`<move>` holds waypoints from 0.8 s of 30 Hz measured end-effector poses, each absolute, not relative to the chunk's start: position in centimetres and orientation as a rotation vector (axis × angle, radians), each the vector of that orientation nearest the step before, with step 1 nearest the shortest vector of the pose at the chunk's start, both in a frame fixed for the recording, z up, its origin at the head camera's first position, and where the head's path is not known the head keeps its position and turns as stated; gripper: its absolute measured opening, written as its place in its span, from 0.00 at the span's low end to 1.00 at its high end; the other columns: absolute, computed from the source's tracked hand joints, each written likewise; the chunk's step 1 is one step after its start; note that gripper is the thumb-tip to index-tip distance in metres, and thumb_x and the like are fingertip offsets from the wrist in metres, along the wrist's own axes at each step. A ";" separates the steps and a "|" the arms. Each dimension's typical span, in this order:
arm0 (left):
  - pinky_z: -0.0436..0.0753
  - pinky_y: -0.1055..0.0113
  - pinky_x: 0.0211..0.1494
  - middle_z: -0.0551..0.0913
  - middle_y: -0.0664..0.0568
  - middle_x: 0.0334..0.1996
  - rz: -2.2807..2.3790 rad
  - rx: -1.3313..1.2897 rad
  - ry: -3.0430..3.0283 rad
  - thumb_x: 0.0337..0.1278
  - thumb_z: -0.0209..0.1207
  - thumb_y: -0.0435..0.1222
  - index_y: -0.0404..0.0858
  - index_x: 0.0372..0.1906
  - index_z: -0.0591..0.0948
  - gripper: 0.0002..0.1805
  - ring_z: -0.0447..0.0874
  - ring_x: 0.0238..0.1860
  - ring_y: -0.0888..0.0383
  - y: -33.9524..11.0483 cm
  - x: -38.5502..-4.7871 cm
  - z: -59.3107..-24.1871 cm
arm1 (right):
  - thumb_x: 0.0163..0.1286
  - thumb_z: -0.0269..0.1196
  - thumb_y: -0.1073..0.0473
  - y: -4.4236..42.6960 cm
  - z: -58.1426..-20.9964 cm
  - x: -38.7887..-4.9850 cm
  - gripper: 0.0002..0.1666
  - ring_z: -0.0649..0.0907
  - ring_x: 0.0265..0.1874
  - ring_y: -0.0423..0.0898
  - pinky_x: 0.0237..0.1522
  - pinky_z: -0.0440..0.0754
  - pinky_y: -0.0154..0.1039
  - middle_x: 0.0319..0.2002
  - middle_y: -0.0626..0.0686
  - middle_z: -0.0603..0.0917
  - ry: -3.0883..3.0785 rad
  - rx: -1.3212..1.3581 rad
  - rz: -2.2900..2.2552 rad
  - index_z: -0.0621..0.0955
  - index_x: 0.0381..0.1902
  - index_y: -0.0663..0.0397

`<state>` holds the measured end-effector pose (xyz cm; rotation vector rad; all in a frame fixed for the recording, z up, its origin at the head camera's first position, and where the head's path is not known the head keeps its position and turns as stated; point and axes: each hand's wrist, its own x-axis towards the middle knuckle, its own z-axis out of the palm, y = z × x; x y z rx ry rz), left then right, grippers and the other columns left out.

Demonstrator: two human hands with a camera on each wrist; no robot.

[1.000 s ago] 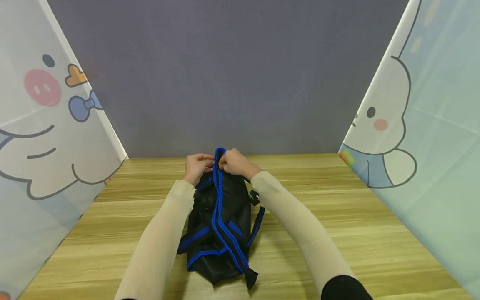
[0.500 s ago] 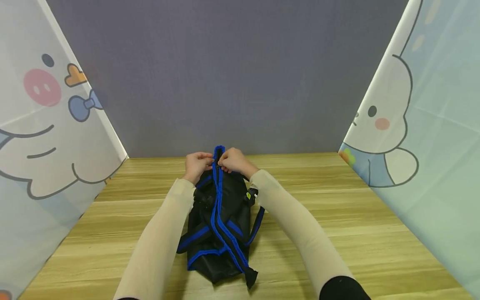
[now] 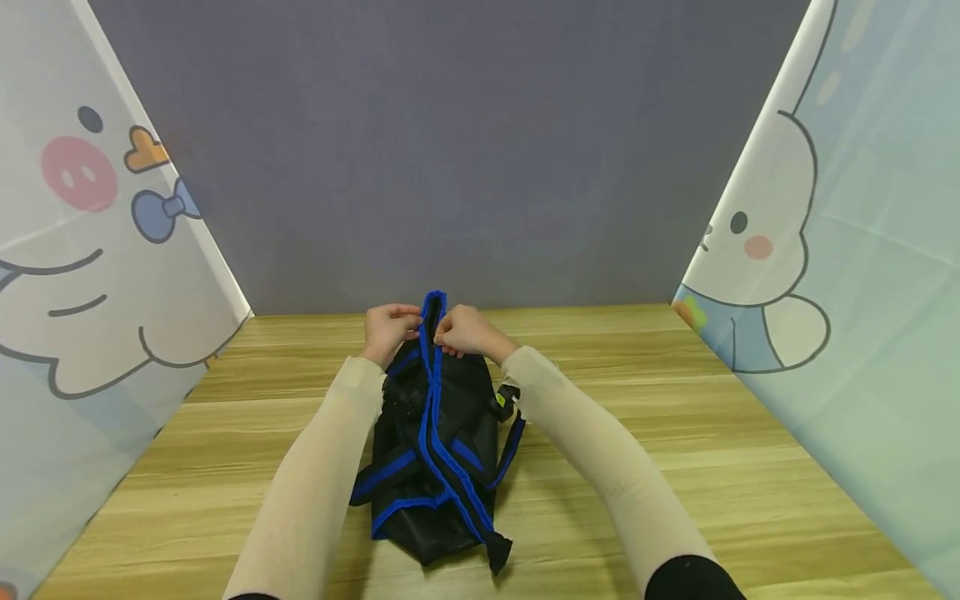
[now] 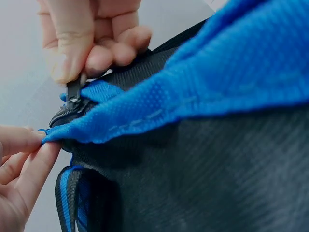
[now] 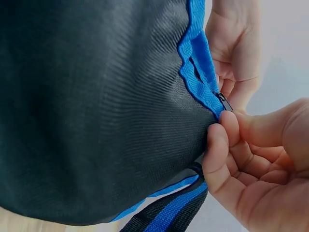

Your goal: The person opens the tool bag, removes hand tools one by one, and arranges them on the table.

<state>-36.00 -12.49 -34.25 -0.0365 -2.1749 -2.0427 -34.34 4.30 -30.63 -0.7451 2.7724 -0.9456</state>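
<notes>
A black bag [image 3: 468,400] with blue trim lies lengthwise on the table in the head view. Its far end is raised between both hands. My left hand [image 3: 387,332] pinches the blue trim [image 4: 120,116] at that end, beside the zipper. With thumb and fingers, my right hand [image 3: 472,331] holds the zipper pull [image 4: 74,91], which also shows in the right wrist view as a small black tab. Beyond the right fingertips the zipper is parted, showing a dark gap. Nearer me, the two blue edges run close together down the bag.
Black-and-blue straps [image 3: 386,475] hang off both sides of the bag. A black buckle [image 3: 506,402] sits by the right sleeve. The wooden table [image 3: 645,400] meets a grey panel [image 3: 465,150] at the back, with cartoon-printed sheets [image 3: 870,250] on either side.
My right hand has come slightly toward me along the zipper, and the gap at the far end looks longer and wider. My left hand has kept its place at the trim.
</notes>
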 end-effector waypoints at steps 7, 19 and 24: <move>0.85 0.57 0.49 0.81 0.29 0.50 -2.073 -0.008 -2.160 0.62 0.59 0.21 0.18 0.53 0.79 0.16 0.82 0.26 0.67 -13.2 -35.9 -34.5 | 0.71 0.62 0.65 4.4 -30.8 -33.7 0.11 0.80 0.17 0.41 0.23 0.82 0.33 0.20 0.51 0.83 2.738 -0.811 -0.915 0.87 0.29 0.63; 0.86 0.63 0.45 0.81 0.31 0.50 -2.019 0.029 -2.168 0.63 0.59 0.23 0.20 0.55 0.80 0.16 0.83 0.28 0.67 -13.8 -36.4 -34.8 | 0.72 0.61 0.65 4.5 -30.9 -32.2 0.11 0.81 0.18 0.40 0.23 0.82 0.33 0.20 0.50 0.82 2.656 -0.924 -0.876 0.86 0.30 0.63; 0.86 0.65 0.42 0.81 0.30 0.51 -2.019 0.023 -2.166 0.63 0.59 0.23 0.20 0.56 0.79 0.17 0.83 0.28 0.67 -13.9 -36.5 -34.8 | 0.71 0.62 0.65 4.7 -31.0 -31.7 0.11 0.81 0.18 0.41 0.23 0.83 0.34 0.19 0.49 0.82 2.641 -0.941 -0.879 0.86 0.28 0.61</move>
